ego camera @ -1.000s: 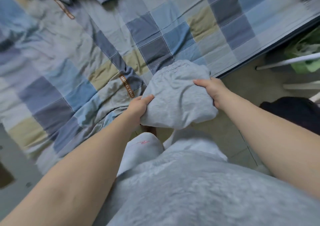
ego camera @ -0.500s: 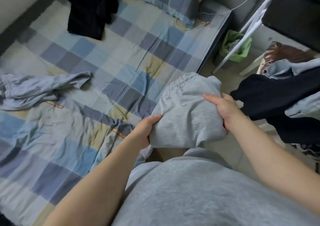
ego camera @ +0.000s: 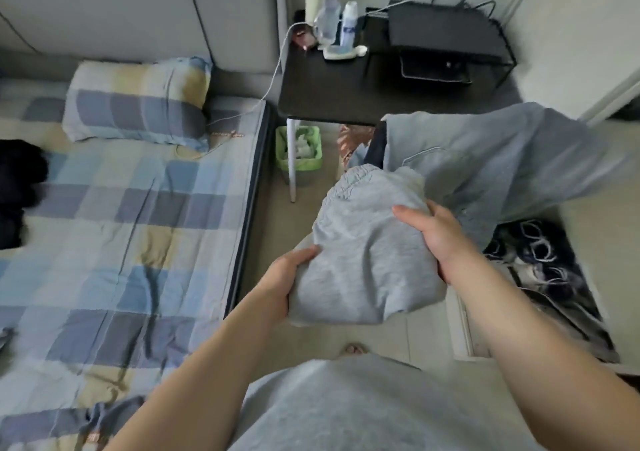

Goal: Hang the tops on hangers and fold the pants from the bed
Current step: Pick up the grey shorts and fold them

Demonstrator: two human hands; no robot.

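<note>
Just beside the checked bed (ego camera: 121,242), a black side table (ego camera: 329,94) and green bin (ego camera: 299,149) stand ahead, a blue garment (ego camera: 502,159) draped close behind the folded grey pants (ego camera: 367,253) I hold above the floor; my left hand (ego camera: 284,277) and right hand (ego camera: 440,239) grip opposite edges.

— What was noted of the folded pants (ego camera: 367,256)?
— Grey knit cloth was seen, matt and soft, gathered at the waistband.
— And the bed sheet (ego camera: 104,229)?
— Checked woven cloth was recorded, matt and creased.
— The table (ego camera: 332,94)?
— A matt black top was noted, with a smooth white leg (ego camera: 293,180).
— The bin (ego camera: 316,152)?
— Green plastic was seen, faintly glossy.
</note>
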